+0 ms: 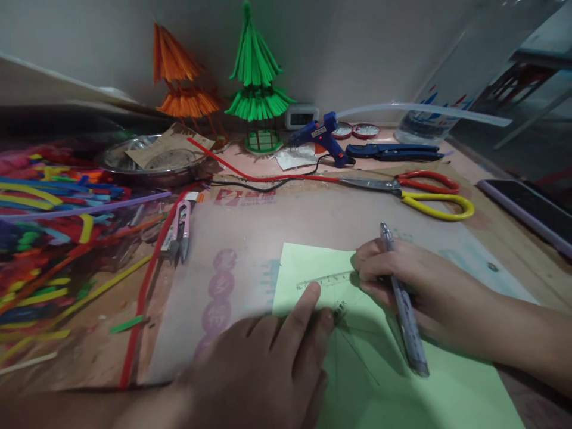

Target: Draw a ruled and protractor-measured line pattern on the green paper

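A light green sheet of paper (451, 387) with thin drawn lines lies at the lower middle. On it rests a clear ruler (328, 280), tilted slightly up to the right. My left hand (268, 369) reaches in from the bottom, its index fingertip pressing on the ruler and its fingers stretched out. My right hand (402, 277) is closed around a grey pen (406, 316), which slants across the hand. The fingertips of that hand touch the ruler's right end.
Pipe cleaners (44, 250) pile up at the left, beside small snips (181, 229) and a metal bowl (156, 161). Behind stand orange (179, 71) and green (257, 65) towers, a blue glue gun (324, 137) and scissors (429, 193). A phone (531, 208) lies right.
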Available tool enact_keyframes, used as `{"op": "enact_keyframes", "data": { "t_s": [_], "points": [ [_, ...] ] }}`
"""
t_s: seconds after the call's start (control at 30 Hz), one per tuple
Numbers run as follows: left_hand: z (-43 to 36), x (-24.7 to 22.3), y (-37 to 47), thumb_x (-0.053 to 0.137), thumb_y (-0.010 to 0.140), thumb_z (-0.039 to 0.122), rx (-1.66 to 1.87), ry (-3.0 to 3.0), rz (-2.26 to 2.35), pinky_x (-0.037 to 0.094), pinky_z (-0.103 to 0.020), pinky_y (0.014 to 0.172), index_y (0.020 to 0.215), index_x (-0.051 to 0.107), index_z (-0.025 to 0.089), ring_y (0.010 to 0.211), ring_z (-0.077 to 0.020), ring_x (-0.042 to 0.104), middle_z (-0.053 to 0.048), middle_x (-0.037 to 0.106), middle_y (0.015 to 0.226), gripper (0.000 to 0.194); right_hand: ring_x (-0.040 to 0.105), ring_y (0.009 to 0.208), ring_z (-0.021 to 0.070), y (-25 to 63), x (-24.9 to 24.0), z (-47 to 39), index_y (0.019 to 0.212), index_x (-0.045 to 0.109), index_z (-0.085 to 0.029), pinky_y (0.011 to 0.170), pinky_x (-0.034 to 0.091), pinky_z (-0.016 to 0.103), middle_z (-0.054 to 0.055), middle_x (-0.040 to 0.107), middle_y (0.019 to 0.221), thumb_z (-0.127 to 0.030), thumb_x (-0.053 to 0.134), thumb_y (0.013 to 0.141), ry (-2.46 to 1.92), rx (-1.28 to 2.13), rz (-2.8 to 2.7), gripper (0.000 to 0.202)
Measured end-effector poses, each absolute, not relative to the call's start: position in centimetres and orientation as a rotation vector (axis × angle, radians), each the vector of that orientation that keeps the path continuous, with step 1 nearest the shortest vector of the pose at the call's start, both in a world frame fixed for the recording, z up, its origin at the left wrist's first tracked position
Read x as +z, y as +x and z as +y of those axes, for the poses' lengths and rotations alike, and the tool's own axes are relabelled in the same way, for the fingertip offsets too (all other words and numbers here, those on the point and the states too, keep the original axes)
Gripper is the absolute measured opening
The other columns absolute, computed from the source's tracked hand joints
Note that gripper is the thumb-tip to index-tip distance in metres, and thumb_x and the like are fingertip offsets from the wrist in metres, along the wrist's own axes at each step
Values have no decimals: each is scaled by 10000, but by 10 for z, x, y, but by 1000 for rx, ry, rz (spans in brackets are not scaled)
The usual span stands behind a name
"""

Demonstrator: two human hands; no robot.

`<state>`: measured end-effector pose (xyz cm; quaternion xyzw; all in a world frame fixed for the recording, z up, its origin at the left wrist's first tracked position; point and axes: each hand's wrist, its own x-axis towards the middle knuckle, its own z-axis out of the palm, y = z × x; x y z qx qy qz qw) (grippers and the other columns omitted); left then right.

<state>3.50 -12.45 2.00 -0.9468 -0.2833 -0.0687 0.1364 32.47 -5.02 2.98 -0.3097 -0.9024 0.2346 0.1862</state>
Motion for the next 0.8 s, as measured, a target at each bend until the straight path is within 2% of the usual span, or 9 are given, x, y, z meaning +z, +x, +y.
{"op": "enact_keyframes", "data": {
  "t_s": [0.23,0.53,0.8],
  "points": [
    [-125,19,31,286,1098,191,-156,-2767,-777,531,-314,560,1550,502,66,717,-181,741,-238,592,1519,516,542,877,181,325,31,-51,1015,521,-244,767,423,313,30,589,967,-127,580,1004,-877,696,-2538,132],
    [-124,20,34,276,1096,185,-123,-2753,-776,532,-313,505,1540,523,88,684,-171,744,-181,591,1535,517,539,915,188,323,34,-52,1045,495,-260,775,414,306,30,574,983,-147,550,1037,-897,705,-2545,126],
    [-123,18,30,292,1096,187,-140,-2737,-755,541,-300,526,1543,517,81,818,-191,789,-196,573,1546,512,549,946,184,323,35,-52,1056,492,-257,784,415,304,36,584,1005,-122,532,1036,-862,691,-2547,142]
  ]
}}
